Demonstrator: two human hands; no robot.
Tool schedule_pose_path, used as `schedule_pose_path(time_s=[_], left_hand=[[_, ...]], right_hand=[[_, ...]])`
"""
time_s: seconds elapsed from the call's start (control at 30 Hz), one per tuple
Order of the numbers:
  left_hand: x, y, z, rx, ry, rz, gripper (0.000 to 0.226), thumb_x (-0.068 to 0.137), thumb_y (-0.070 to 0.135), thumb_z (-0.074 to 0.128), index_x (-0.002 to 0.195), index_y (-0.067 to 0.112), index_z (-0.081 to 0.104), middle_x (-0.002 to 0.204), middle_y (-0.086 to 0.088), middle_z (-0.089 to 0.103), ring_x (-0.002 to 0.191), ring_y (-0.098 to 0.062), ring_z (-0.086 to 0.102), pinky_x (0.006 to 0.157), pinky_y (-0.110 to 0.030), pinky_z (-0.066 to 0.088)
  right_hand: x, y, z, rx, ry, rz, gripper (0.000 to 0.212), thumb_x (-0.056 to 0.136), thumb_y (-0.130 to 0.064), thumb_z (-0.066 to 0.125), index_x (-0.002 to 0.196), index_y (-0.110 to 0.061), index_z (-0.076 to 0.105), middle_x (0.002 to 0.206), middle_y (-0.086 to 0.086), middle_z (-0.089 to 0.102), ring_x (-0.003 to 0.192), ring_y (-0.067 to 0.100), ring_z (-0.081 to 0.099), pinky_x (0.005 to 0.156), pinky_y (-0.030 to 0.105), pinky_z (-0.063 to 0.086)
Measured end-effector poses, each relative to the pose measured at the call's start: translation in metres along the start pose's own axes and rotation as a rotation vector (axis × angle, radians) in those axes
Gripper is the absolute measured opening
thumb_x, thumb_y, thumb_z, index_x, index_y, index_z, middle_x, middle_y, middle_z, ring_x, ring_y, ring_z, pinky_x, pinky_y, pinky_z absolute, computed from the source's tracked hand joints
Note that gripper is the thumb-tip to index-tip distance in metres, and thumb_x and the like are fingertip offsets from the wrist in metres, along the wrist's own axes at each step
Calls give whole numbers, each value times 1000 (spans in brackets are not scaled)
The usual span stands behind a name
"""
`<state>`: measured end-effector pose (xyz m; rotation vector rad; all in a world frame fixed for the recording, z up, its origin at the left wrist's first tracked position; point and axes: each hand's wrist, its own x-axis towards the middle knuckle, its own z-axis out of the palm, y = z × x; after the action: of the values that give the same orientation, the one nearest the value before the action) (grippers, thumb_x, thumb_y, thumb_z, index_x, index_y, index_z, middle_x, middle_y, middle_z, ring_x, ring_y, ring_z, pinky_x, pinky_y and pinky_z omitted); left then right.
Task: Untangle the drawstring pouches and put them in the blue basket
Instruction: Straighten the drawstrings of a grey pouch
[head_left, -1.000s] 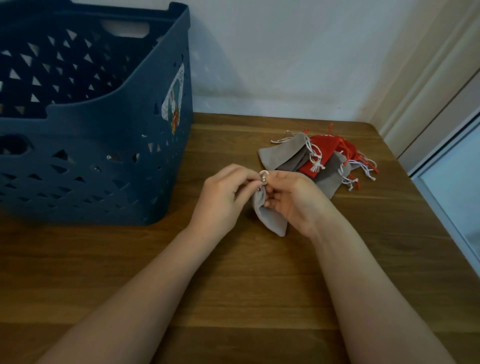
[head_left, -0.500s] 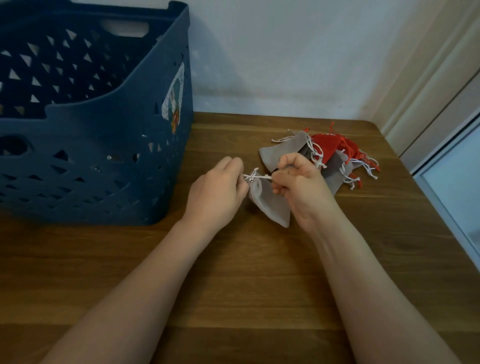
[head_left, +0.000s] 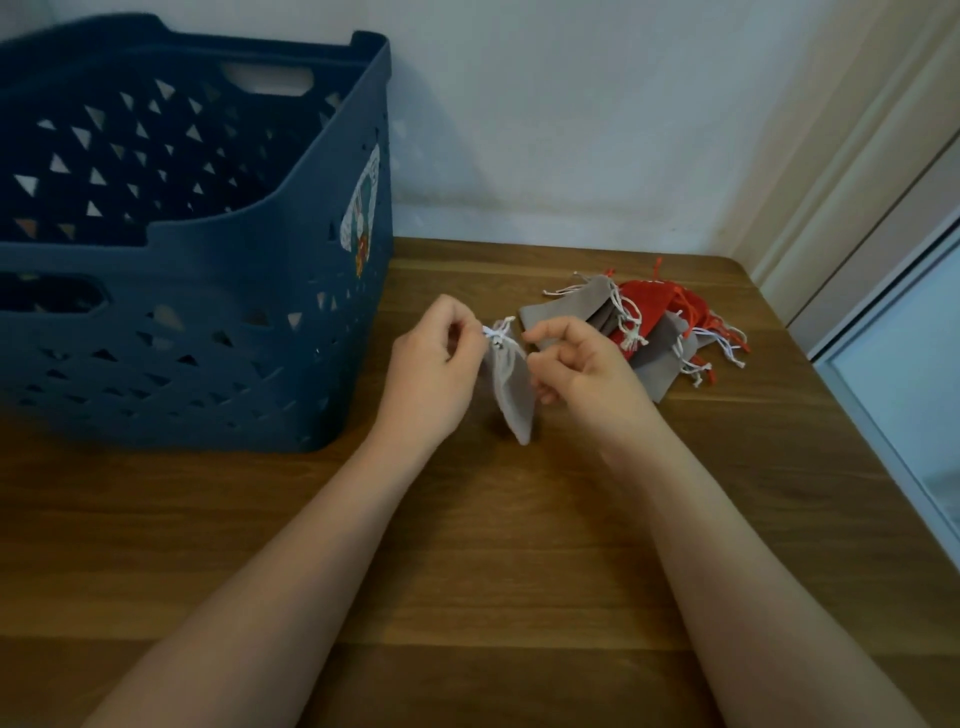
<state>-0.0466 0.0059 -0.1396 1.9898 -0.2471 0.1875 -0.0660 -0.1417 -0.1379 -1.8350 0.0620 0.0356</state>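
Observation:
A small grey drawstring pouch (head_left: 511, 387) hangs above the table between my hands. My left hand (head_left: 434, 366) pinches its white cord at the gathered top. My right hand (head_left: 582, 366) hovers just to the right of the pouch with fingers spread apart, holding nothing I can see. Behind my right hand lies a heap of grey and red pouches (head_left: 639, 322) with tangled white and red cords. The blue basket (head_left: 197, 322) stands at the left of the table, its inside dark.
The wooden table (head_left: 467, 545) ends at a white wall at the back. A door frame and a glass panel (head_left: 904, 395) run along the right edge. A sticker (head_left: 361, 218) is on the basket's right side.
My right hand has let go of the cord and opened. The grey pouch now hangs upright from my left hand instead of being stretched between both hands.

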Motion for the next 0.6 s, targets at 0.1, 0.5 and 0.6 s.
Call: schedule_pose_path(time_s=[0.1, 0.5, 0.6], left_hand=[[-3, 14, -4, -86, 55, 88, 14, 95, 19, 50, 82, 24, 52, 76, 2, 59, 67, -2, 59, 58, -17, 49], [-4, 87, -74, -319, 263, 462, 15, 95, 12, 40, 98, 20, 52, 95, -3, 58, 90, -15, 58, 82, -25, 50], [-5, 93, -94, -250, 394, 522, 17, 90, 4, 46, 100, 18, 48, 100, -5, 51, 92, -8, 51, 78, -11, 41]], right_hand=[[-5, -6, 5, -157, -17, -129, 21, 90, -24, 56, 112, -27, 55, 98, -8, 62, 82, 3, 61, 72, 24, 51], [1, -112, 35, -214, 353, -712, 11, 95, -12, 49, 99, -18, 57, 98, -1, 51, 82, -6, 47, 74, 3, 37], [19, -149, 52, -303, 342, -733, 18, 92, -8, 51, 102, -9, 65, 98, 1, 54, 82, 0, 47, 74, 3, 37]])
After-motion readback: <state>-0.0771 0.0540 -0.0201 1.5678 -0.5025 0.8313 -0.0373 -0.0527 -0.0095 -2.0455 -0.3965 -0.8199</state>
